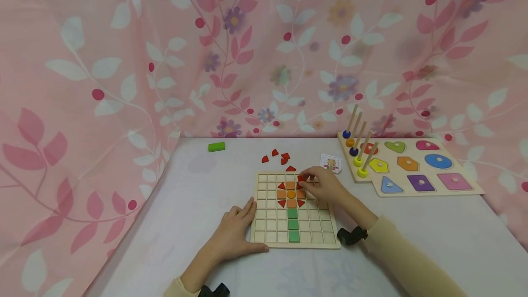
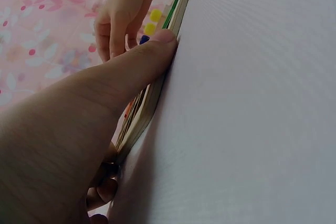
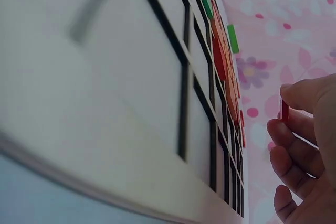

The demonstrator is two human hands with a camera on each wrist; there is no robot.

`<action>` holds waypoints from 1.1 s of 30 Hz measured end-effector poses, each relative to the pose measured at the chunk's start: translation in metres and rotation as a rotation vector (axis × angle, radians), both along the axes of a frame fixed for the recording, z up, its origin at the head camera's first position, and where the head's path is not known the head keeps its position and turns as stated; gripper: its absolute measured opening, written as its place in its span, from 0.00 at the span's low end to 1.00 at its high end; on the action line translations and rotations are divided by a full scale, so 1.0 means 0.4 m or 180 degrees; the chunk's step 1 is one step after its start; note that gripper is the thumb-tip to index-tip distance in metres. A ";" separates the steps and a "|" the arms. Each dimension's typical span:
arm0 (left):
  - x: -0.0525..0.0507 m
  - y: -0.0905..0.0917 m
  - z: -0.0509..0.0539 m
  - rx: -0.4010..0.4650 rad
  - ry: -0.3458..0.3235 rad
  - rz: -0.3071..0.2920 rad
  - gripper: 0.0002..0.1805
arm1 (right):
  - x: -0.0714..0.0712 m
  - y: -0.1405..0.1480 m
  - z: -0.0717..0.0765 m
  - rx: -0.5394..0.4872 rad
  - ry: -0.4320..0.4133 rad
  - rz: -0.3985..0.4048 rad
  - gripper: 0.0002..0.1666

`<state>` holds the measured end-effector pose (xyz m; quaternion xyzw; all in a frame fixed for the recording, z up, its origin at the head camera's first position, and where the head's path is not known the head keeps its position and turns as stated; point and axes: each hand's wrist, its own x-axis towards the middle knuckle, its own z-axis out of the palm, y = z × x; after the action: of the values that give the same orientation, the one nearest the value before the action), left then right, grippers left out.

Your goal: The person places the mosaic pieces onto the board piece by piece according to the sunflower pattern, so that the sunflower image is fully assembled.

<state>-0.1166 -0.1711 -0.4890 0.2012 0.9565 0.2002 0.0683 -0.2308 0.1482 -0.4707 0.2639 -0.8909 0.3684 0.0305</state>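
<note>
Lying at the far left of the white tabletop [image 1: 198, 182], a green block [image 1: 216, 146] is seen. To its right and nearer, the near-left corner of a wooden grid board [image 1: 313, 226] is touched by the left hand [image 1: 233, 233], whose fingers are stretched along the left edge while the thumb is laid against the near edge; nothing is grasped by it. On the board, an orange disc [image 1: 291, 194] is framed by four orange squares [image 1: 292, 204], red corner pieces [image 1: 282, 203] are set around it, and three green squares [image 1: 293, 224] are lined up on the near side. Beyond the far edge, loose red pieces [image 1: 265, 159] are scattered. Over the board's far part, a small red piece [image 3: 285, 109] is pinched between thumb and fingertips by the right hand [image 1: 323, 184]; whether the board is touched by it cannot be told. Just beyond that hand, a printed card [image 1: 336, 162] is laid. At the far right, a wooden puzzle board [image 1: 393, 167] is fitted with coloured shapes [image 1: 438, 161] and upright rods [image 1: 371, 156]
</note>
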 end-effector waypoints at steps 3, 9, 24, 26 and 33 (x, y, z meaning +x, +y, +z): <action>0.000 -0.001 0.000 0.0004 -0.0002 0.0002 0.71 | 0.029 0.002 -0.003 -0.0010 0.0082 0.0069 0.13; 0.001 -0.001 0.001 0.0008 -0.0009 0.0002 0.71 | 0.070 0.010 -0.006 0.0105 0.0214 0.0166 0.14; -0.003 -0.001 -0.006 -0.0042 -0.0031 -0.0011 0.72 | 0.157 0.033 -0.009 0.0294 0.0034 0.0147 0.13; -0.004 -0.001 -0.004 -0.0035 -0.0044 -0.0007 0.72 | 0.163 0.032 -0.012 0.0248 0.0036 0.0143 0.13; 0.000 0.000 0.001 -0.0018 -0.0061 0.0015 0.71 | 0.171 0.029 -0.024 0.0221 -0.0024 0.0183 0.13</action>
<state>-0.1167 -0.1710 -0.4886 0.1968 0.9568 0.1995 0.0775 -0.1623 0.1597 -0.4803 0.2889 -0.8953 0.3389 0.0074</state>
